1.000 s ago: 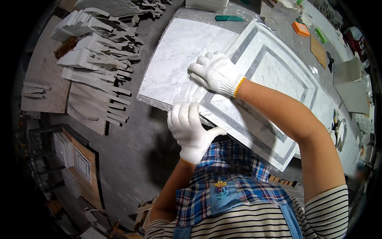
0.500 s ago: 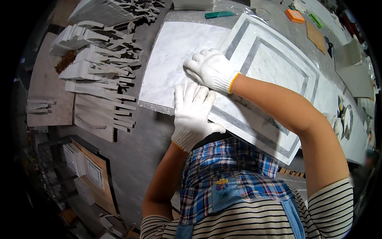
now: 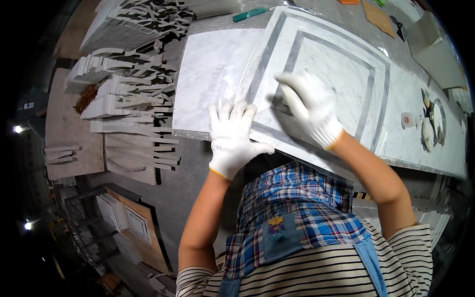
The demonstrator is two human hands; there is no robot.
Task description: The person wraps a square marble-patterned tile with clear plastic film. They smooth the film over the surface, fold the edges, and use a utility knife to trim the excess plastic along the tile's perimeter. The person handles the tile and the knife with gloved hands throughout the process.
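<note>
My left hand [image 3: 231, 136], in a white knitted glove, lies flat with fingers spread. It rests at the near edge of a plain white marble slab [image 3: 208, 74], beside the corner of a white marble panel with grey inlaid bands [image 3: 341, 69]. This panel partly overlaps the plain slab. Over the panel's left half is my right hand [image 3: 311, 109], gloved alike and slightly blurred. Its fingers stretch toward the upper left, with no object visible in them. A dark shadow falls on the panel under them.
Stacks of thin pale strips [image 3: 114, 104] stand left of the work table, with a brown brush [image 3: 85, 99] among them. A green tool [image 3: 249, 15] lies beyond the slab. At right are a round metal dish [image 3: 438, 121], a small clear cup [image 3: 407, 120] and a grey box [image 3: 435, 44].
My right hand has lifted off the plain slab and swung right, over the banded panel. My left hand stays spread at the near edge. The whole view has shifted somewhat.
</note>
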